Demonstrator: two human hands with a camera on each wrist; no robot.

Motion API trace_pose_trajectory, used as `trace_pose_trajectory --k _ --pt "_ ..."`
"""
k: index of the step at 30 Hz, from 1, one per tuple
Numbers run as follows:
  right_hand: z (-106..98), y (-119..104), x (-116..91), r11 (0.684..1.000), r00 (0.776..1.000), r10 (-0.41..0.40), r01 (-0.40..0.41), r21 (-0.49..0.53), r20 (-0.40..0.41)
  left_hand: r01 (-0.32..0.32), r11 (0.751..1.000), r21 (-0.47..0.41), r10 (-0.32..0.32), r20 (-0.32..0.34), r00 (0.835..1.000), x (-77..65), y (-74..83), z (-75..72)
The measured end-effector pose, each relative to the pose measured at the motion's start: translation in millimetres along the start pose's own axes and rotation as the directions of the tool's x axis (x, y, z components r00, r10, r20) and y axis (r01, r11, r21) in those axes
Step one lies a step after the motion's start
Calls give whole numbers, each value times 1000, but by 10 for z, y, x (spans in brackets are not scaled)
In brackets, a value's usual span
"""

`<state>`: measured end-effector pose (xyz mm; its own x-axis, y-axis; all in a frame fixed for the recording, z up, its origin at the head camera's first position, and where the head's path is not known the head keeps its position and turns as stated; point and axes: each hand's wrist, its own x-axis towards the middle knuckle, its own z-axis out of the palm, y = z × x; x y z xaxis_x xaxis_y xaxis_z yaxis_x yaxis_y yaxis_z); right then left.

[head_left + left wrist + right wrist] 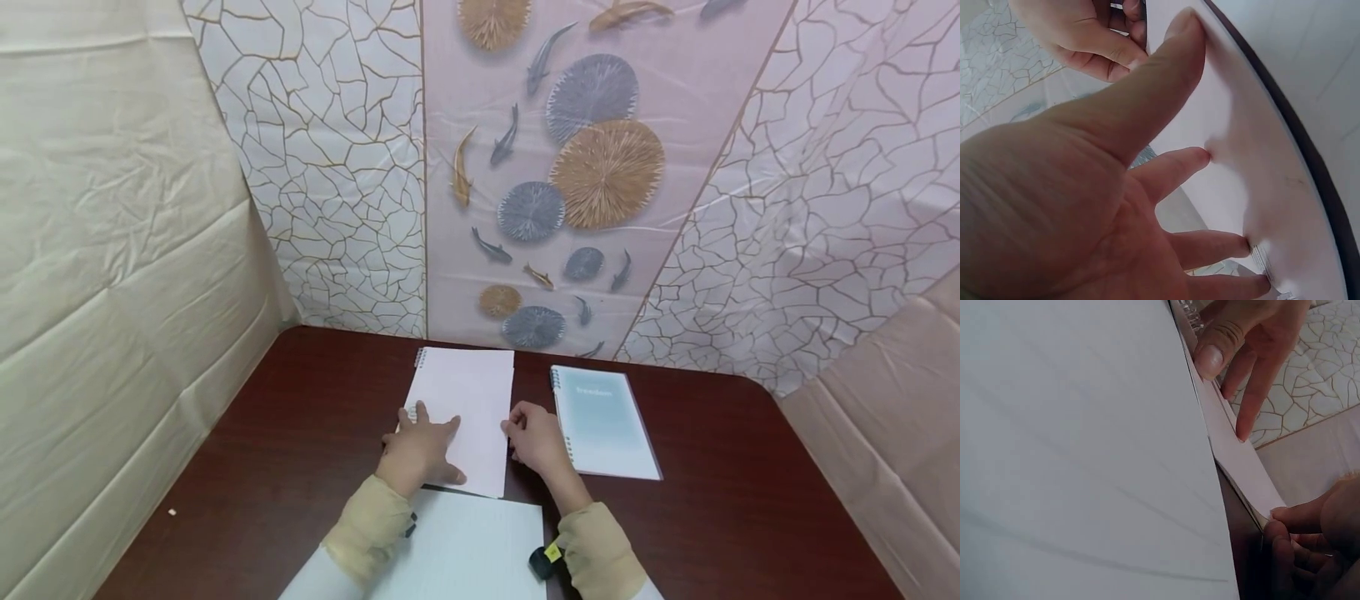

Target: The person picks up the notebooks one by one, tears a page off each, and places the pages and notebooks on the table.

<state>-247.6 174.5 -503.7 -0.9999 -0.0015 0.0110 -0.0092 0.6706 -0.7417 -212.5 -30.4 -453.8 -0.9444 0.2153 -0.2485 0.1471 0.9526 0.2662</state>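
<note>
A spiral notebook [468, 387] with a blank, pinkish-white page facing up lies at the middle of the table, its coil along the left side. My left hand [417, 450] rests on its left part, fingers and thumb spread and fingertips touching the page [1229, 187]. At the notebook's right edge my right hand [536, 437] pinches the sheet edge between thumb and curled fingers, as the right wrist view shows. Nearer to me, a white lined sheet or open pad [476, 550] lies below the notebook, partly under my forearms.
To the right lies another spiral notebook [606, 421] with a pale blue cover reading "freedom". The dark red-brown table [322, 417] meets patterned cloth [345, 167] at the back. A tiny white scrap [172, 512] lies at the left. A black wrist device [542, 563] sits by my right sleeve.
</note>
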Motion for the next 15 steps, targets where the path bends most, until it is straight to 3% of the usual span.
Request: trace_pose_trajectory --k 9,15 --pt "29 -36 -18 982 998 -55 51 -181 -20 20 999 27 -20 1 1000 7 7 15" --pt "33 -64 -25 976 999 -53 49 -211 -13 22 999 33 -22 -1 1000 16 5 32"
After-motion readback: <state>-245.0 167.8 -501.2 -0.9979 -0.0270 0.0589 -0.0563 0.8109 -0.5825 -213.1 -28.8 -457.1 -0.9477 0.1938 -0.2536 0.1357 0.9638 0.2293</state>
